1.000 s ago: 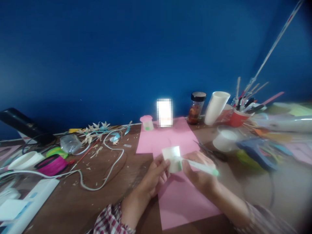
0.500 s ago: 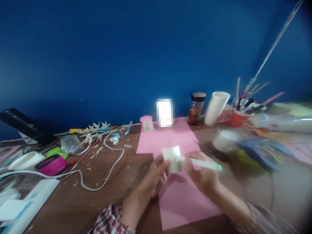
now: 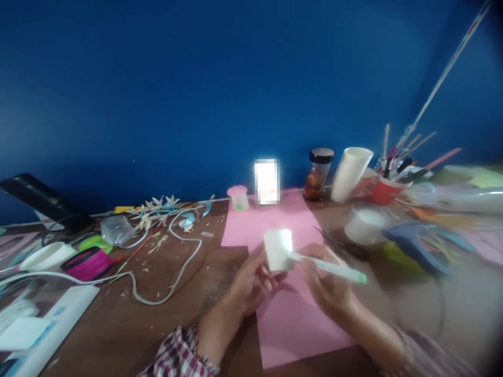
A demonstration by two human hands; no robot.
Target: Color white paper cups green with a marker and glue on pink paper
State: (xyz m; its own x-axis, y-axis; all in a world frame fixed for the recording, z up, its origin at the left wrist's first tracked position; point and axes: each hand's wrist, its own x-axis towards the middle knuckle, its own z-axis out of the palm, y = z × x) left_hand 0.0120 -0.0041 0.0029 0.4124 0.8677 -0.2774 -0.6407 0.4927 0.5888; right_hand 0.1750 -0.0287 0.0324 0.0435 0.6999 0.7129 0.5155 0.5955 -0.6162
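Observation:
A small white paper cup (image 3: 278, 251) is held up over the pink paper (image 3: 298, 319), its opening towards the top. My left hand (image 3: 253, 280) grips it from the left and below. In my right hand (image 3: 326, 277) is a white marker (image 3: 332, 268) with a pale green end pointing right. The marker's other end is at the cup's right side; glare and blur hide whether it touches. Behind them, a small clear container (image 3: 239, 201) with a pink top and something green inside stands on the pink paper.
A blurred-out bright rectangle (image 3: 268, 182) stands at the back. To its right are a dark-lidded jar (image 3: 319, 175), a tall white cup (image 3: 351, 174), a red cup of pens (image 3: 389, 189), and scissors (image 3: 349, 248). A white cable (image 3: 196, 262), pink tape roll (image 3: 86, 264) and power strip (image 3: 68, 324) lie left.
The cup has turned in my left hand, and the greenish patch low on its side no longer shows. The left fingers have shifted lower around it. The marker has moved slightly right and down.

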